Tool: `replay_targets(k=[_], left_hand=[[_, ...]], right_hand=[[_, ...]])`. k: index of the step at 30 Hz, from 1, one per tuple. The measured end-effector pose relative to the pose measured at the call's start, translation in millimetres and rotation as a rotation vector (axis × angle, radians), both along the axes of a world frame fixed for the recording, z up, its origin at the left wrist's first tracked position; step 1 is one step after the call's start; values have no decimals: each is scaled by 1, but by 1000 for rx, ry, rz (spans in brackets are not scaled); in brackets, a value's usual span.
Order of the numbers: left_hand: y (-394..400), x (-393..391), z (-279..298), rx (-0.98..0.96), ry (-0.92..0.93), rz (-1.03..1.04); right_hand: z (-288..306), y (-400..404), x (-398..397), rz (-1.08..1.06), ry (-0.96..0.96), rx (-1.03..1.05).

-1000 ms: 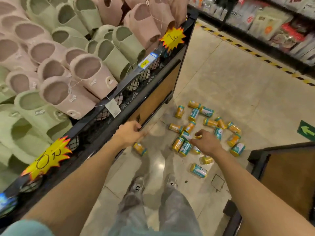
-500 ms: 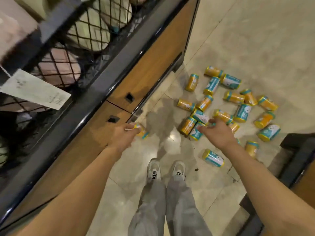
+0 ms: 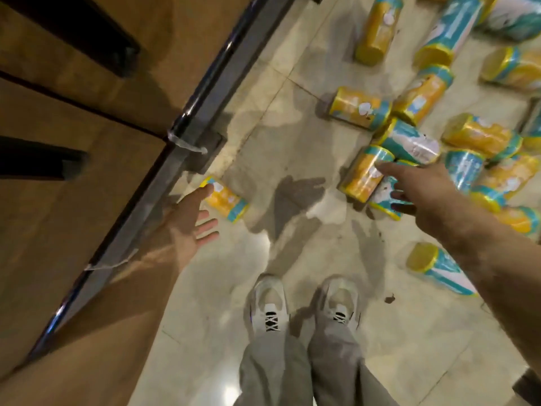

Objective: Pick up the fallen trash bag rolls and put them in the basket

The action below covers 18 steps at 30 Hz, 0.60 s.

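Where rolls (image 3: 363,173) lie: tiled floor (image 3: 292,118)

Trash bag rolls (image 3: 361,108): roughly seventeen are lying on the floor. Overlap, blur and the frame edge are keeping the tally inexact.
- Sixteen or so are clustering at the right.
- One lone roll (image 3: 224,199) is lying apart at the left.

Hands: two are showing, one left hand (image 3: 190,221) and one right hand (image 3: 421,194).

Shoes: two are standing side by side, left shoe (image 3: 270,303) and right shoe (image 3: 341,300).
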<state>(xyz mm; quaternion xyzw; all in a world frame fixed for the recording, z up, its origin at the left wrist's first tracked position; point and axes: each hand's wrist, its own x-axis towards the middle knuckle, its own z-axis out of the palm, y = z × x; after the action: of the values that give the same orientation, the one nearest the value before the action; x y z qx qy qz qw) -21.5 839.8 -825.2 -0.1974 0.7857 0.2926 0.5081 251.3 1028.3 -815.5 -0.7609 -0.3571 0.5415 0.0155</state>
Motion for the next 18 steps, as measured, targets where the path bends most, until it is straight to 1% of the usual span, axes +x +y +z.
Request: replay_targets(k=[4,9,12,14,18], left_hand=[[-2,-7,-67,-9,-16,58],[-2,-13,-129,-72,76,79],[0,-14,-156,-83,83,90],[5,-15,-171,-82,122,99],[14,-13,-188,4,267,105]], right_hand=[[-63,12,-3,-21,-18,10],[-118,27,-8,-37,-95,24],[-140,30,-12,-32,-104,-1],[-148,28,-18,-13,-147,26],[-198,35,-9,62,-257,99]])
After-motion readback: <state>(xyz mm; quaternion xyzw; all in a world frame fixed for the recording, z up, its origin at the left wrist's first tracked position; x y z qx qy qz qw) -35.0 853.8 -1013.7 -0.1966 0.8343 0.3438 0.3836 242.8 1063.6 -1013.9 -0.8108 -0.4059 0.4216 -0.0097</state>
